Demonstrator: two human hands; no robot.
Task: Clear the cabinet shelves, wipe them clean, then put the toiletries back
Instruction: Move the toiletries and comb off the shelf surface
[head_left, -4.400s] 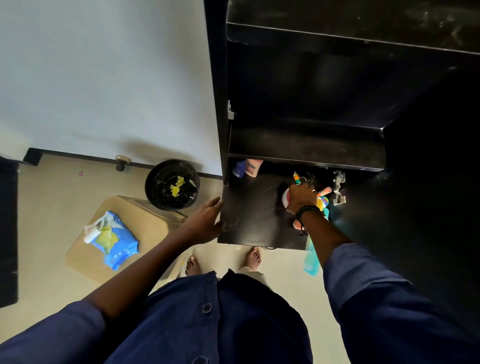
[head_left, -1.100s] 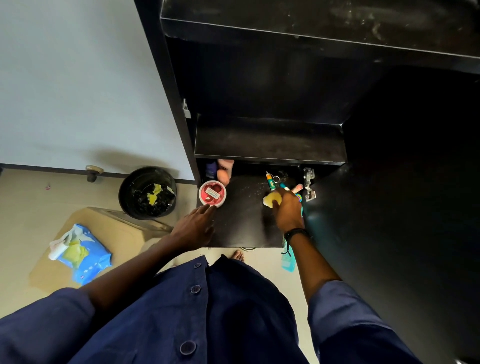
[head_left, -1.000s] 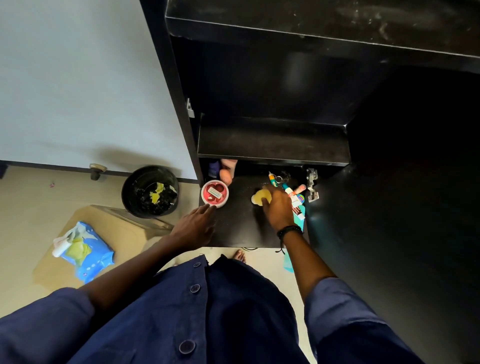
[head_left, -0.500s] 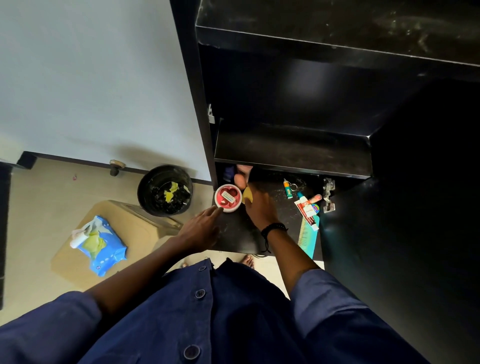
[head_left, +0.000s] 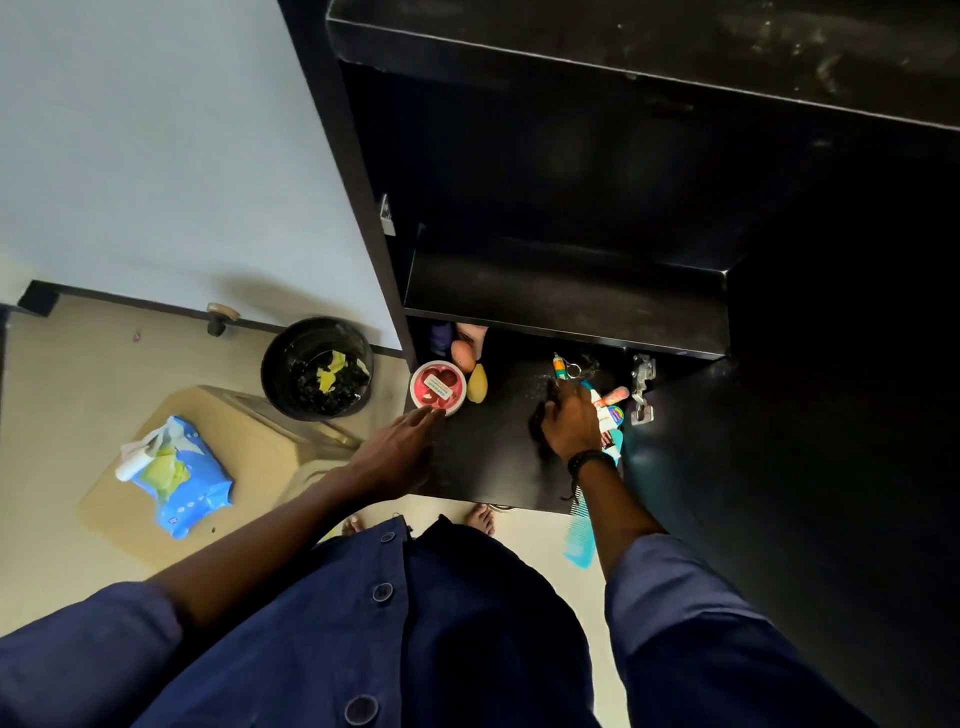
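Logging: tube (head_left: 608, 422) and comb (head_left: 579, 543) lie front-to-back along the right edge of the shelf (head_left: 493, 462), directly under my right hand (head_left: 569, 426), which is curled, grip unreadable. Left hand (head_left: 395, 452), extended flat, touches the red tin (head_left: 438, 387) at the left edge.

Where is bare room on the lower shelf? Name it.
Bare: the middle of the lower shelf, between the yellow sponge and the right hand, and the shelf above. Crowded: the left corner round the red tin; the right side, with tubes and comb.
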